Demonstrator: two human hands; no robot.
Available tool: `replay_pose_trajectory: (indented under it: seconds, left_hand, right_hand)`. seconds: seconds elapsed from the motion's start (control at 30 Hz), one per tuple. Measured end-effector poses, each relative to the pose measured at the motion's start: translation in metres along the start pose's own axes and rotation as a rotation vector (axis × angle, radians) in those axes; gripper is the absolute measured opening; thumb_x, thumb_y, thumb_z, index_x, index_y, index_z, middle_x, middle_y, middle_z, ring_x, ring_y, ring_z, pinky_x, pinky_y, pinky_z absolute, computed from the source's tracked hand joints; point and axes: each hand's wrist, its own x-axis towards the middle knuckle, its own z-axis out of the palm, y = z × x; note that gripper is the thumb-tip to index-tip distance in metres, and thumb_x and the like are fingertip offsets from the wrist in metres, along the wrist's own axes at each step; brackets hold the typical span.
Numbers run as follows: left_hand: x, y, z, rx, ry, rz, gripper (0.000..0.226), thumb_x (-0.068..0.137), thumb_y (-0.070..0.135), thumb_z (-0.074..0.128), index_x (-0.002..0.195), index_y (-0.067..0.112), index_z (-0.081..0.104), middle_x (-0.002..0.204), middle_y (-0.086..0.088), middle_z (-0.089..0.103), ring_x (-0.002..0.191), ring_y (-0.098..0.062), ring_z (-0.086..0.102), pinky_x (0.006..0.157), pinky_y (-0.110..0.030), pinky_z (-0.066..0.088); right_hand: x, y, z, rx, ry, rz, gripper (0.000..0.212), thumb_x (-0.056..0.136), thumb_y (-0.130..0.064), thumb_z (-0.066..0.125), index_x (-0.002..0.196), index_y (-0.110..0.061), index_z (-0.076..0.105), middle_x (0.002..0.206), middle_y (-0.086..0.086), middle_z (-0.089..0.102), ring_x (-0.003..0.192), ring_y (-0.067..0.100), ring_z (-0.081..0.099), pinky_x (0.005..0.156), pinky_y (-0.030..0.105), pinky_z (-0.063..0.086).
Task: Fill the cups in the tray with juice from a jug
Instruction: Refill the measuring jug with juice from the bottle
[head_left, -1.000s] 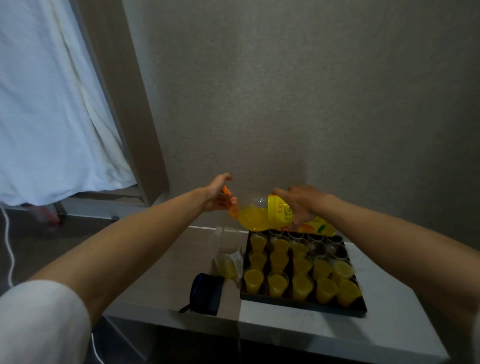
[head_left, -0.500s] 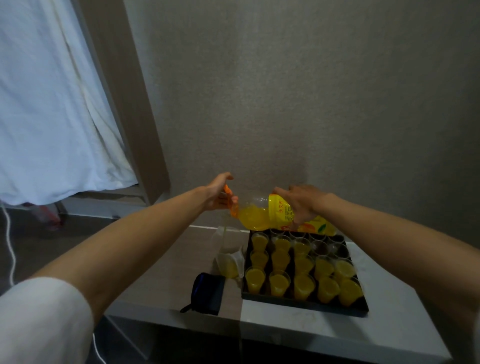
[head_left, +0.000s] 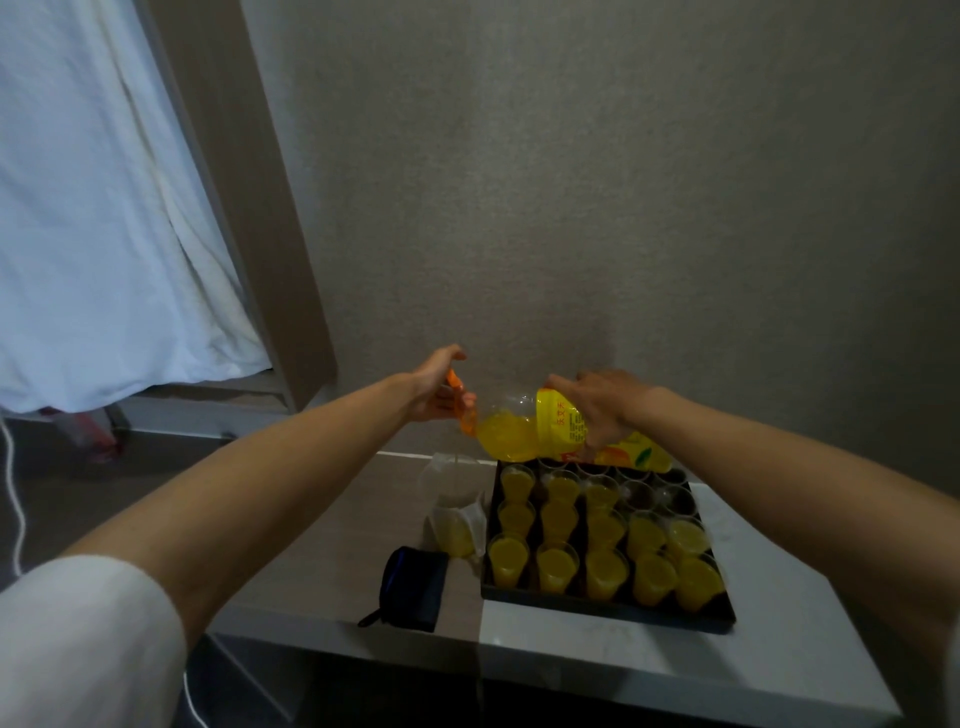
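Note:
My right hand (head_left: 605, 410) grips a yellow-labelled juice bottle (head_left: 524, 434), held on its side above the tray's far left corner, neck pointing left. My left hand (head_left: 434, 397) is by the bottle's mouth and pinches an orange cap (head_left: 454, 379). A thin stream falls from the mouth into a clear jug (head_left: 453, 512) that stands left of the tray with some juice at its bottom. The black tray (head_left: 608, 609) holds several clear cups (head_left: 556, 566). Most hold yellow juice, while a few at the back right (head_left: 675, 501) look empty.
A dark blue pouch (head_left: 413, 587) lies on the table (head_left: 332, 525) in front of the jug. The table stands against a grey wall. A white sheet (head_left: 104, 234) hangs at the left, and a white cord (head_left: 13, 499) runs down over the floor.
Both hands and the tilted bottle keep the same pose. Only the view has shifted slightly.

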Motion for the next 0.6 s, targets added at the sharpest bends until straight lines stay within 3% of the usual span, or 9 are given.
replay_pose_trajectory:
  seconds: [0.37,0.47,0.6]
  left_hand:
    - [-0.0015,-0.0003,0.0034,0.004,0.004,-0.011,0.044,0.097,0.044,0.049,0.070,0.010,0.048,0.055,-0.010,0.064,0.069,-0.024,0.061,0.076,-0.035,0.052]
    - [-0.0027,-0.0002,0.0040,0.007,0.003,-0.008,0.044,0.098,0.044,0.048,0.070,0.011,0.047,0.054,-0.010,0.063,0.071,-0.024,0.060,0.084,-0.036,0.051]
    - [-0.0028,0.0009,0.0040,0.002,0.005,-0.006,0.043,0.098,0.044,0.048,0.071,0.010,0.048,0.061,-0.012,0.063,0.070,-0.025,0.061,0.080,-0.036,0.052]
  right_hand:
    - [-0.0010,0.0008,-0.0004,0.000,-0.005,0.001,0.120,0.058,-0.060,0.093,0.152,-0.033,0.022,0.124,0.013,0.059,0.104,0.033,0.063,0.084,0.045,0.057]
    - [-0.0006,0.0021,-0.0006,0.000,-0.012,0.000,0.120,0.058,-0.059,0.093,0.151,-0.033,0.023,0.120,0.012,0.061,0.101,0.032,0.064,0.083,0.046,0.058]
    - [0.0005,0.0035,0.0007,-0.015,0.000,-0.001,0.122,0.058,-0.062,0.092,0.153,-0.031,0.022,0.120,0.012,0.062,0.101,0.032,0.064,0.079,0.039,0.055]
